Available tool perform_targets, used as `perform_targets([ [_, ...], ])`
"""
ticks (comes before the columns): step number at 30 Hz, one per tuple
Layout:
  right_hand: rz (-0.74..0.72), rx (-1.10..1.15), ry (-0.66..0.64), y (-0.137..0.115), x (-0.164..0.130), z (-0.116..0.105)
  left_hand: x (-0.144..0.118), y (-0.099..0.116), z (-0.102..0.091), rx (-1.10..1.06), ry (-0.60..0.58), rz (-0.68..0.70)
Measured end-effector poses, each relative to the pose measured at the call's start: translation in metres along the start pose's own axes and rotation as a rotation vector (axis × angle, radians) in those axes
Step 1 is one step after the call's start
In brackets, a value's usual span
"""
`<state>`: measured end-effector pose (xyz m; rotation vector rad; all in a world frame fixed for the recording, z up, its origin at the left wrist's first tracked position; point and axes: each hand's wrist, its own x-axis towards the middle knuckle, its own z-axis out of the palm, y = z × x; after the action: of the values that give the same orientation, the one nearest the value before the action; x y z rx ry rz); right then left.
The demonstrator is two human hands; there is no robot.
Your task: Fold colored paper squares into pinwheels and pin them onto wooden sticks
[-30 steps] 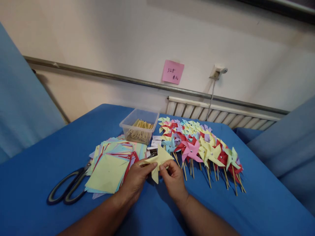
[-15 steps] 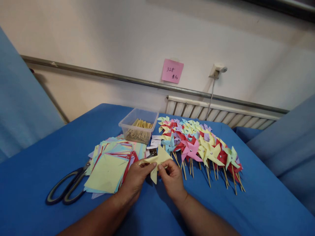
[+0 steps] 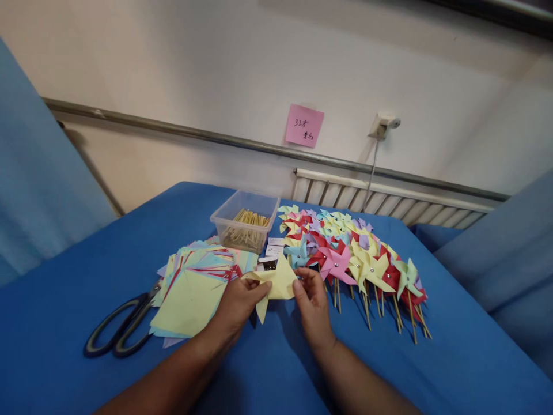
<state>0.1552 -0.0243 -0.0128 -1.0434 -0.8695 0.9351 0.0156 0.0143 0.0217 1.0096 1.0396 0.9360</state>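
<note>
The fingers (image 3: 259, 286) of the left hand (image 3: 235, 308) pinch the left part of a pale yellow paper piece (image 3: 276, 281), thumb on top; the fingers (image 3: 302, 275) of the right hand (image 3: 313, 305) grip its right edge, closed narrowly on the paper. The piece is partly folded, with a pointed flap hanging down between the two hands, and it is held just above the blue bench (image 3: 86, 271), near its middle.

Just left of the left hand lies a loose stack of coloured paper squares (image 3: 194, 285), a yellow-green sheet uppermost, with red, blue and lilac edges showing beneath. A pair of black-handled scissors (image 3: 118, 328) lies at the stack's left side, its blades tucked under the sheets.

Behind the held paper sit a small metal object (image 3: 269, 264) and white slips (image 3: 274, 248); what they are cannot be told. Farther back stands a clear plastic tub (image 3: 245, 221), open on top, holding a heap of thin wooden sticks (image 3: 248, 222).

To the right of the hands, rows of finished pinwheels (image 3: 354, 259) in pink, red, yellow, blue and lilac lie overlapping on the bench, their sticks pointing toward the person.

A pink note (image 3: 304, 125) is stuck on the wall behind.
</note>
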Motion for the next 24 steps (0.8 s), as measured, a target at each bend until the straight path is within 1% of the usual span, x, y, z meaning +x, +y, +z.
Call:
perform_targets([
  [1, 0.037, 0.059, -0.026, 0.0, 0.003, -0.002, 0.0, 0.002, -0.001, 0.026, -0.045, 0.008],
  [3, 0.177, 0.164, -0.144, 0.0, 0.009, -0.006, -0.001, 0.003, -0.003, 0.111, -0.134, 0.034],
  [6, 0.385, 0.22, -0.324, 0.001, 0.012, -0.009, -0.001, 0.003, -0.006, 0.287, -0.234, 0.081],
  [8, 0.438, 0.213, -0.388, 0.001, 0.011, -0.01, -0.002, 0.002, -0.008, 0.386, -0.283, 0.112],
  [10, 0.457, 0.216, -0.432, 0.0, 0.01, -0.01, -0.002, 0.002, -0.01, 0.44, -0.316, 0.127],
  [13, 0.47, 0.229, -0.445, 0.001, 0.009, -0.009, -0.003, 0.004, -0.011, 0.419, -0.321, 0.108],
  [14, 0.462, 0.228, -0.433, 0.001, 0.009, -0.008, -0.002, 0.005, -0.01, 0.4, -0.308, 0.096],
  [16, 0.416, 0.22, -0.365, 0.004, 0.009, -0.005, -0.002, 0.006, -0.009, 0.351, -0.247, 0.075],
  [18, 0.34, 0.2, -0.244, 0.008, 0.008, -0.002, -0.001, 0.005, -0.007, 0.259, -0.155, 0.04],
  [20, 0.255, 0.169, -0.116, 0.012, 0.008, 0.001, -0.002, 0.002, -0.003, 0.108, -0.09, -0.021],
  [21, 0.217, 0.15, -0.065, 0.013, 0.008, 0.002, -0.003, 0.0, -0.001, 0.023, -0.087, -0.058],
  [24, 0.127, 0.085, 0.044, 0.011, 0.007, 0.005, -0.007, -0.005, 0.006, -0.178, -0.154, -0.157],
])
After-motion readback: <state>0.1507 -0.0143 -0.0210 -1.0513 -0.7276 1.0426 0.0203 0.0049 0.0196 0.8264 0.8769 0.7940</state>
